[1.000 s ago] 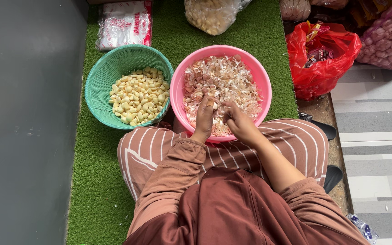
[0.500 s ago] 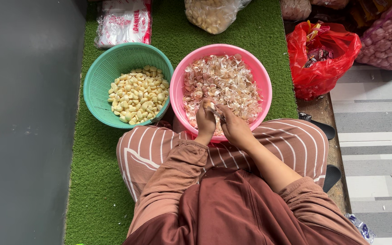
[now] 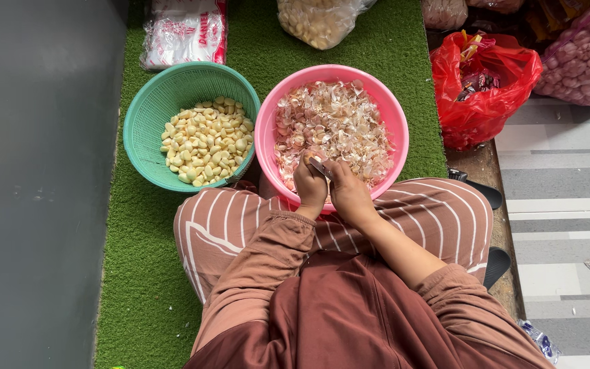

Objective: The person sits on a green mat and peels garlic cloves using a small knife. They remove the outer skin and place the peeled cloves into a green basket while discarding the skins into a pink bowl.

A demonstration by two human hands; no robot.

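Note:
My left hand [image 3: 308, 186] and my right hand [image 3: 349, 195] are pressed together over the near rim of a pink bowl [image 3: 268, 137] full of papery garlic skins [image 3: 336, 123]. The left hand pinches a garlic clove [image 3: 306, 158]. The right hand holds a small knife [image 3: 320, 167] with its blade against the clove. To the left stands a green basket [image 3: 146, 116] holding several peeled yellowish cloves [image 3: 205, 140]. My striped trouser legs lie under both hands.
Green artificial turf [image 3: 138, 260] covers the floor under the bowls. A red plastic bag [image 3: 483, 89] sits at the right, a mesh sack of garlic [image 3: 585, 58] beyond it. Clear bags [image 3: 182, 31] lie at the back. A grey wall [image 3: 35, 184] runs along the left.
Both hands have drawn back slightly toward the bowl's near rim and closed together on the clove and knife.

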